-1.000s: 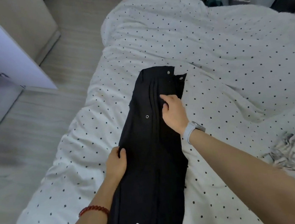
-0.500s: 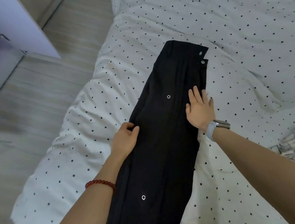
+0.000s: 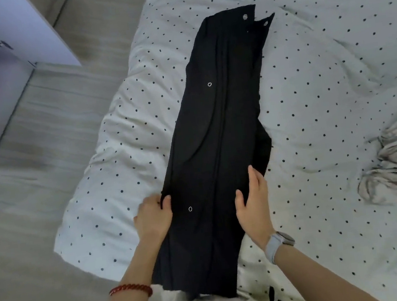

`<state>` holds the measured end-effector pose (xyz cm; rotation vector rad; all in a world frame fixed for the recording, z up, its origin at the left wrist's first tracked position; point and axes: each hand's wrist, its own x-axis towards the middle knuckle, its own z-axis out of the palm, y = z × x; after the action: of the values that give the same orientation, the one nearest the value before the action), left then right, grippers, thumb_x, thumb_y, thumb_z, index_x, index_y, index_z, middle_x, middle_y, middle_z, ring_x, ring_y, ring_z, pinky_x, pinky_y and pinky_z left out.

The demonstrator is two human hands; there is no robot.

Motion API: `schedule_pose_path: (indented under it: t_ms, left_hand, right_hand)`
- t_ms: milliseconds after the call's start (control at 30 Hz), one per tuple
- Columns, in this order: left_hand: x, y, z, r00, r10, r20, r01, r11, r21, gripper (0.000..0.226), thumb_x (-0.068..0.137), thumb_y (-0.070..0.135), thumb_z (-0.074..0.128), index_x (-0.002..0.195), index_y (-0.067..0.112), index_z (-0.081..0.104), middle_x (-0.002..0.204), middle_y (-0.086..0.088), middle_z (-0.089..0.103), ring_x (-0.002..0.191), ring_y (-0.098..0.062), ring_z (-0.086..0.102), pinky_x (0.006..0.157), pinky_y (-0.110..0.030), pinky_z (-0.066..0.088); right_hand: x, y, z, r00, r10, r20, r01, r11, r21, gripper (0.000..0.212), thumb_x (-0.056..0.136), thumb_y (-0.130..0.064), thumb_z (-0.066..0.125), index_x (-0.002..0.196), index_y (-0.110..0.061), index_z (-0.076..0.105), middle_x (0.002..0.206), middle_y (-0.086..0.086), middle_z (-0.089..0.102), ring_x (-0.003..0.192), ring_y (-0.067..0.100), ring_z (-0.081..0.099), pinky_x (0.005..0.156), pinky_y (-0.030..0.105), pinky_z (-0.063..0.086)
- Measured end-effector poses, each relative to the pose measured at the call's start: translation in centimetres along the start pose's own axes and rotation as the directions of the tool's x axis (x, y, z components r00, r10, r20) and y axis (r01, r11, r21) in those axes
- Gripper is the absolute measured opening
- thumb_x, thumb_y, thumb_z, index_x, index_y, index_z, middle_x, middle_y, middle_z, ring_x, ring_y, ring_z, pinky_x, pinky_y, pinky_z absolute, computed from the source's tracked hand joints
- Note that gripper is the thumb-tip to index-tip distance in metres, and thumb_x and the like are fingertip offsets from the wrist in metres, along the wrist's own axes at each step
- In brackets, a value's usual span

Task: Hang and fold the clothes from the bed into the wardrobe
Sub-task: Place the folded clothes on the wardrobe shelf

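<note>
Polka-dot bedding [image 3: 319, 65] carries a black snap-button garment [image 3: 219, 127], folded long near the bed's left edge. Left hand [image 3: 153, 218] pinches its left side; right hand [image 3: 255, 201] lies flat, fingers straight, on the right. Fold evenly toward the collar; open bedding lies rightward, before the crumpled grey cloth [image 3: 393, 159].

I've got one head cam only, wide-angle, pitched steeply down and forward from standing height over the bed [image 3: 309, 86] edge. Both forearms enter from the bottom, close up. Floor [image 3: 41, 144] fills the left.
</note>
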<state>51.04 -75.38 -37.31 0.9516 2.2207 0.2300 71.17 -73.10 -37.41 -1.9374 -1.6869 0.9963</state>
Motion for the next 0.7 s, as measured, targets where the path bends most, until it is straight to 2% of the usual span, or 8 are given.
schedule_pose_path:
  t_ms: [67,167,267,333,433,533,567,700]
  left_hand:
    - [-0.7,-0.4,0.3,0.998,0.031,0.049,-0.031,1.000,0.003,0.032,0.089,0.028,0.054,0.063,0.012,0.044,0.089,-0.004,0.050,0.093,-0.031,0.053,0.082,-0.043,0.046]
    - [-2.3,-2.2,1.2,0.995,0.030,0.098,-0.034,0.999,0.041,0.022,0.086,0.026,0.057,0.087,0.004,0.058,0.122,-0.005,0.040,0.111,-0.025,0.043,0.092,-0.041,0.044]
    - [-3.7,-5.0,1.4,0.995,0.076,0.059,-0.078,0.996,0.044,0.028,0.084,0.024,0.059,0.103,0.004,0.059,0.126,-0.008,0.039,0.111,-0.026,0.046,0.091,-0.042,0.046]
    - [-4.5,-6.4,1.6,0.992,0.126,0.001,-0.126,0.991,0.052,0.034,0.083,0.023,0.061,0.110,0.004,0.054,0.123,-0.013,0.041,0.108,-0.030,0.047,0.089,-0.045,0.045]
    - [-6.2,-8.5,2.4,0.973,0.229,0.011,-0.229,0.971,0.063,0.033,0.085,0.023,0.062,0.110,0.005,0.052,0.116,-0.014,0.047,0.101,-0.031,0.051,0.083,-0.045,0.047]
    - [-7.0,-10.3,3.4,0.970,0.221,0.096,-0.230,0.969,0.089,0.032,0.089,0.029,0.058,0.111,0.005,0.054,0.117,-0.012,0.051,0.103,-0.028,0.052,0.082,-0.039,0.047]
    - [-7.1,-10.6,3.6,0.976,0.195,0.093,-0.201,0.978,0.055,0.034,0.090,0.029,0.057,0.113,0.005,0.053,0.118,-0.012,0.052,0.102,-0.028,0.053,0.080,-0.037,0.047]
    - [-7.1,-10.8,4.1,0.986,0.151,0.071,-0.155,0.986,0.055,0.033,0.094,0.029,0.050,0.119,0.006,0.052,0.112,-0.011,0.063,0.099,-0.029,0.059,0.069,-0.032,0.041]
  right_hand:
    - [-2.6,0.2,0.8,0.991,0.134,-0.002,-0.132,0.976,0.172,0.058,0.094,-0.012,0.048,0.146,-0.011,0.022,0.144,0.006,0.031,0.135,0.017,0.029,0.109,0.020,0.022]
    - [-6.3,0.6,2.5,0.944,0.330,0.023,-0.312,0.863,0.398,0.048,0.094,-0.013,0.050,0.138,-0.013,0.031,0.139,0.008,0.043,0.129,0.020,0.041,0.109,0.033,0.035]
    - [-10.5,0.4,4.8,0.880,0.474,0.035,-0.414,0.729,0.545,0.026,0.095,-0.011,0.049,0.119,-0.008,0.042,0.115,0.004,0.057,0.109,0.020,0.055,0.087,0.022,0.046]
    - [-12.9,0.8,6.4,0.865,0.499,0.051,-0.450,0.727,0.518,0.012,0.095,-0.013,0.049,0.106,-0.009,0.049,0.098,-0.002,0.059,0.100,0.021,0.057,0.077,0.018,0.046]
    - [-16.2,1.7,8.3,0.842,0.533,0.086,-0.506,0.722,0.472,0.011,0.096,-0.015,0.047,0.098,-0.008,0.055,0.094,0.005,0.062,0.091,0.021,0.061,0.077,0.026,0.049]
    - [-18.2,2.3,8.7,0.820,0.563,0.101,-0.543,0.713,0.443,0.010,0.096,-0.011,0.047,0.089,-0.007,0.054,0.081,0.005,0.058,0.074,0.016,0.056,0.059,0.012,0.043]
    - [-18.6,2.6,8.7,0.818,0.566,0.102,-0.546,0.708,0.449,0.011,0.096,-0.011,0.047,0.088,-0.007,0.054,0.079,0.005,0.057,0.072,0.017,0.055,0.058,0.014,0.042]
    - [-20.1,2.9,8.8,0.842,0.518,0.150,-0.519,0.702,0.488,0.008,0.095,-0.015,0.050,0.093,-0.013,0.058,0.085,0.001,0.063,0.084,0.019,0.061,0.074,0.027,0.049]
